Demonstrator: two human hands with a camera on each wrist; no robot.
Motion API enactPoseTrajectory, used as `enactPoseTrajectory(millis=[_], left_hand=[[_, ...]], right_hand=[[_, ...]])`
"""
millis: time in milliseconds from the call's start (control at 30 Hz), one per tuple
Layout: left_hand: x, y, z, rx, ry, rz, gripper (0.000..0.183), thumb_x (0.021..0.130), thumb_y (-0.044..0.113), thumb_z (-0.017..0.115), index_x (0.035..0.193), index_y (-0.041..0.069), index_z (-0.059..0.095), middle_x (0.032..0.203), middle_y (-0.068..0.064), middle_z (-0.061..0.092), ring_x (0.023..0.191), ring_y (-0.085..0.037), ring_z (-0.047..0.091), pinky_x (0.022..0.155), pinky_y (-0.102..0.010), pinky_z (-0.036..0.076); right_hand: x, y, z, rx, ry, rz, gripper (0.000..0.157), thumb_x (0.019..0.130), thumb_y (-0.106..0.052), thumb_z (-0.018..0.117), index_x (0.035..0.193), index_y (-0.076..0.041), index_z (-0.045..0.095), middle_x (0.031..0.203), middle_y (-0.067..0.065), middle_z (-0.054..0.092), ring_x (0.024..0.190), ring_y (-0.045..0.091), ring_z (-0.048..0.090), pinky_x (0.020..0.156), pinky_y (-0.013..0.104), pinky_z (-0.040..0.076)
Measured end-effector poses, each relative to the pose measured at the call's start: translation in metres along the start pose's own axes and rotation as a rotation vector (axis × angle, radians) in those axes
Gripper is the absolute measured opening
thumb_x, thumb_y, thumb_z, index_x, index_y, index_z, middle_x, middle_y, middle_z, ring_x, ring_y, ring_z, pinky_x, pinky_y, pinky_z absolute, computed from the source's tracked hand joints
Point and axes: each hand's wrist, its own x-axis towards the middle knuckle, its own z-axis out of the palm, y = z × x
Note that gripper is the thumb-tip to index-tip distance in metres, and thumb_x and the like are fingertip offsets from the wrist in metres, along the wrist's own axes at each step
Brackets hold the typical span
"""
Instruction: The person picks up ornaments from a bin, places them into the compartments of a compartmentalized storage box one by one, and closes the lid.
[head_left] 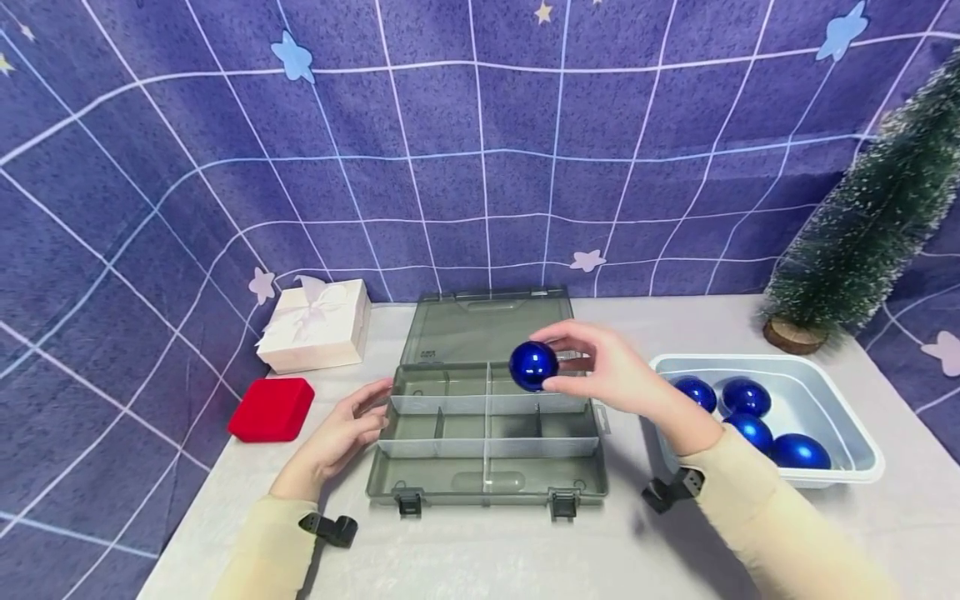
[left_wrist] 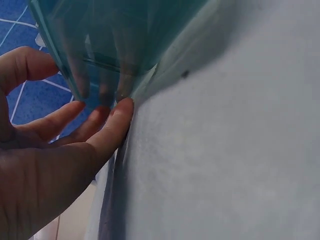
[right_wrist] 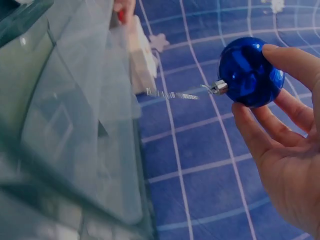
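Between thumb and fingers, my right hand (head_left: 611,367) pinches a shiny blue Christmas ball (head_left: 533,366), held above the back compartments of a box. A silver cap (right_wrist: 219,87) with a hanging loop shows on the ball in the right wrist view. The box is a see-through grey-green organizer (head_left: 431,472) with pale dividers, its lid (head_left: 480,325) laid back toward the wall. My left hand (head_left: 347,429) rests its fingertips against the organizer's left side, fingers only slightly bent; the left wrist view has those fingertips (left_wrist: 125,107) right at the clear wall.
At the right, a white plastic basin (head_left: 855,417) holds several blue balls (head_left: 801,452). Behind it stands a small artificial Christmas tree (head_left: 870,225). A red box (head_left: 272,410) and a cream gift box (head_left: 318,325) with a ribbon lie at the left. A blue gridded cloth (head_left: 450,183) hangs behind.
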Motion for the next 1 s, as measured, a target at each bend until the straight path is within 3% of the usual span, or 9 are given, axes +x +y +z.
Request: enactPoseTrajectory(millis=[200,533,767,1000], left_hand=[[0.001,-0.001,0.003,-0.028,0.017,-0.021,0.078,0.089,-0.012,0.049,0.160,-0.001,0.020,0.163,-0.024,0.021,0.129,-0.021,0.039,0.068,-0.017,0.041],[0.002,-0.001,0.002,-0.029,0.029,-0.033,0.078,0.088,-0.012,0.050,0.160,0.000,0.022,0.161,-0.024,0.024,0.125,-0.020,0.041,0.071,-0.019,0.043],[0.002,0.000,0.002,-0.030,0.027,-0.027,0.079,0.088,-0.013,0.049,0.160,0.000,0.022,0.162,-0.024,0.024,0.128,-0.022,0.041,0.069,-0.018,0.041],[0.000,0.001,0.004,-0.048,0.018,-0.022,0.081,0.086,-0.016,0.047,0.160,-0.001,0.020,0.163,-0.023,0.022,0.126,-0.021,0.043,0.064,-0.017,0.037]], right_hand=[[0.031,0.005,0.026,0.016,-0.038,0.039,0.053,0.080,0.004,0.083,0.129,0.000,0.064,0.127,0.013,0.064,0.118,0.034,0.062,0.093,0.041,0.054],[0.077,0.018,0.060,0.001,-0.098,0.088,0.049,0.080,0.003,0.083,0.126,0.000,0.066,0.126,0.014,0.065,0.112,0.030,0.065,0.091,0.034,0.055],[0.092,0.032,0.075,-0.060,-0.138,0.171,0.047,0.082,0.002,0.081,0.126,-0.001,0.065,0.122,0.013,0.067,0.113,0.029,0.064,0.087,0.026,0.055],[0.094,0.050,0.087,-0.173,-0.155,0.204,0.043,0.081,-0.001,0.083,0.121,0.000,0.066,0.114,0.014,0.071,0.106,0.026,0.068,0.086,0.029,0.055]])
